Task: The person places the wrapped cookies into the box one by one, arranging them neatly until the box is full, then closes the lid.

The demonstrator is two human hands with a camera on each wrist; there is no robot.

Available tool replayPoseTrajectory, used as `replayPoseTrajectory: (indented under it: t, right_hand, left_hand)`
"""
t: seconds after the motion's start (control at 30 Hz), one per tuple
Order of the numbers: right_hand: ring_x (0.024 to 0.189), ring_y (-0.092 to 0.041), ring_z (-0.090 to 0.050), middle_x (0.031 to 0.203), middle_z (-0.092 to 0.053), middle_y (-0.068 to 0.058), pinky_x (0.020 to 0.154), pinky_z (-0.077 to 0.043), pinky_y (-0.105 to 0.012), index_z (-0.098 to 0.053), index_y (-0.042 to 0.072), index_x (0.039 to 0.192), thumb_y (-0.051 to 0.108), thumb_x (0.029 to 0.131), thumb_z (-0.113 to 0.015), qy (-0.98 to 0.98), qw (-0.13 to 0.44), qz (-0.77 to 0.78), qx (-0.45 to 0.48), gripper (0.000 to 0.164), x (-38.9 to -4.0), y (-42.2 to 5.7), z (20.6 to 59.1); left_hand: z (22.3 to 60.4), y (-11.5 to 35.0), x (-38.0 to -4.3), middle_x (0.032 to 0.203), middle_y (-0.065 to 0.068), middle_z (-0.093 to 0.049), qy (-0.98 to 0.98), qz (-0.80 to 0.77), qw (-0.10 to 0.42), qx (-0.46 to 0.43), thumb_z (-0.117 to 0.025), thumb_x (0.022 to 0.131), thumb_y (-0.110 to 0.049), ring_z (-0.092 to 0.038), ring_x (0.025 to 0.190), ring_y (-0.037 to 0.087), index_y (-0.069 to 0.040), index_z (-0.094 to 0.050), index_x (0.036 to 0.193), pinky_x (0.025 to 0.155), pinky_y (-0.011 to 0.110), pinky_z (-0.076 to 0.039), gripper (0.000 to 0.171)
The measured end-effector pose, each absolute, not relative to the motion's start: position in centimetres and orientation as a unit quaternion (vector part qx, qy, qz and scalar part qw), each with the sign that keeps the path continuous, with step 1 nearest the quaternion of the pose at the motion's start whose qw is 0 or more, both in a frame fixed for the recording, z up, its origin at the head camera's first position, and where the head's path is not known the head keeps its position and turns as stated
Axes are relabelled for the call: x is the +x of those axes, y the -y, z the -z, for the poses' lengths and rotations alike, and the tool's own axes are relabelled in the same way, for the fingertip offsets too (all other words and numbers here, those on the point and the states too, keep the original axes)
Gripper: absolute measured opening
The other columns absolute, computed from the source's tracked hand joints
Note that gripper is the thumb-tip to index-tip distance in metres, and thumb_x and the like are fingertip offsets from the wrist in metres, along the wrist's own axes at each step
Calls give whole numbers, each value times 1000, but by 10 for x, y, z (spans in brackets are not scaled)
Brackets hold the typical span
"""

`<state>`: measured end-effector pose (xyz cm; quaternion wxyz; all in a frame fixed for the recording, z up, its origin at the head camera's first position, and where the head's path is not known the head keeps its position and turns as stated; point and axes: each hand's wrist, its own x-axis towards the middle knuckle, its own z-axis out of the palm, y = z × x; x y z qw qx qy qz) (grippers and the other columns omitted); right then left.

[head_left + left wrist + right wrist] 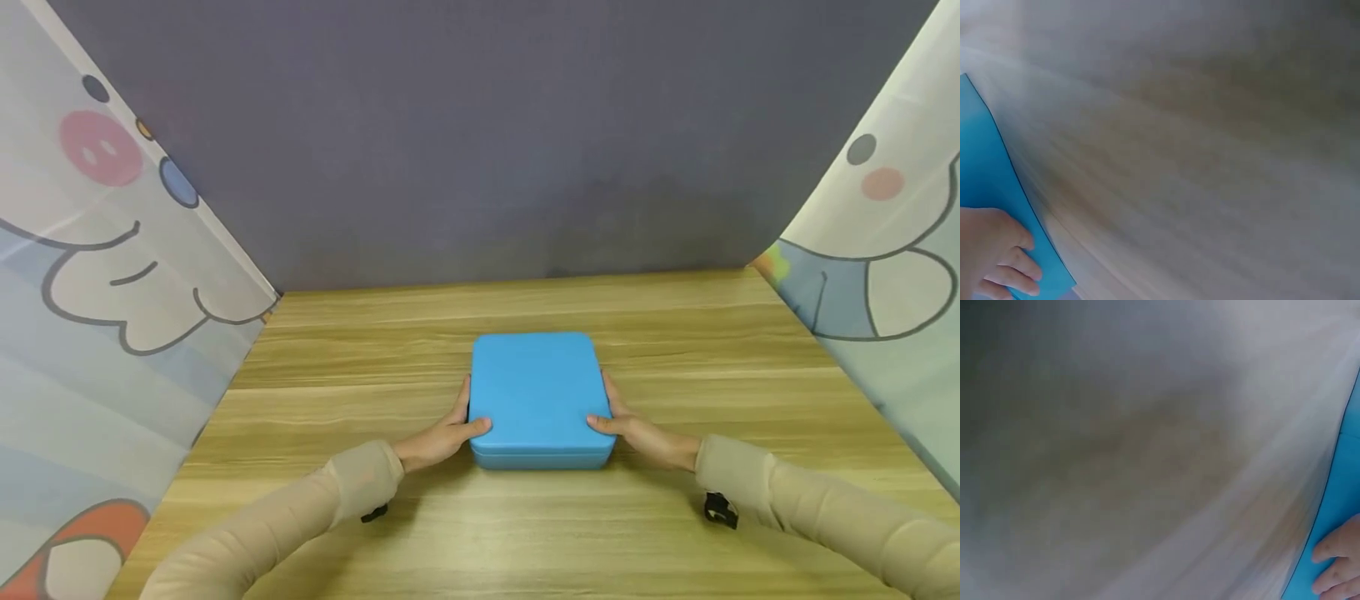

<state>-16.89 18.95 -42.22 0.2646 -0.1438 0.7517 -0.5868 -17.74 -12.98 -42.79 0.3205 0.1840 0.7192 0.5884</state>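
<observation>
A blue box (538,392) with rounded corners and a closed lid is at the middle of the wooden table. My left hand (442,433) grips its left side, the thumb lying over the lid's near left corner. On the opposite side my right hand (637,429) grips it likewise, thumb on the near right corner. In the left wrist view, fingers (1016,269) lie against the blue side wall; the right wrist view has fingers (1338,569) on the other wall. Whether the box rests fully on the table cannot be told.
The wood-grain table (345,350) extends around the box. A dark grey panel (480,142) stands along its back edge. Cartoon-printed curtains hang at the left (97,275) and right (892,250). Black straps are partly visible under both sleeves.
</observation>
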Motion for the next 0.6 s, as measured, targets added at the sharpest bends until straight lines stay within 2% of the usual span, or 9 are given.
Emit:
replayPoseTrajectory:
  t: [0.2, 0.6]
  right_hand:
    - [129, -32, 36, 141, 42, -10, 98, 19, -67, 35, 11, 137, 28, 95, -47, -753, 270, 580, -152, 93, -174, -191, 420]
    - [127, -31, 39, 139, 45, -8, 97, 19, -68, 37, 13, 135, 26, 95, -46, -753, 282, 572, -164, 93, -174, -192, 422]
  left_hand:
    - [428, 132, -183, 140, -2, 44, -729, -566, 340, 182, -40, 97, -39, 36, 131, 21, -23, 40, 134, 111, 56, 6, 89]
    - [430, 134, -183, 142, 0, 42, -750, -537, 321, 215, -42, 97, -39, 32, 133, 19, -22, 40, 134, 112, 53, 10, 92]
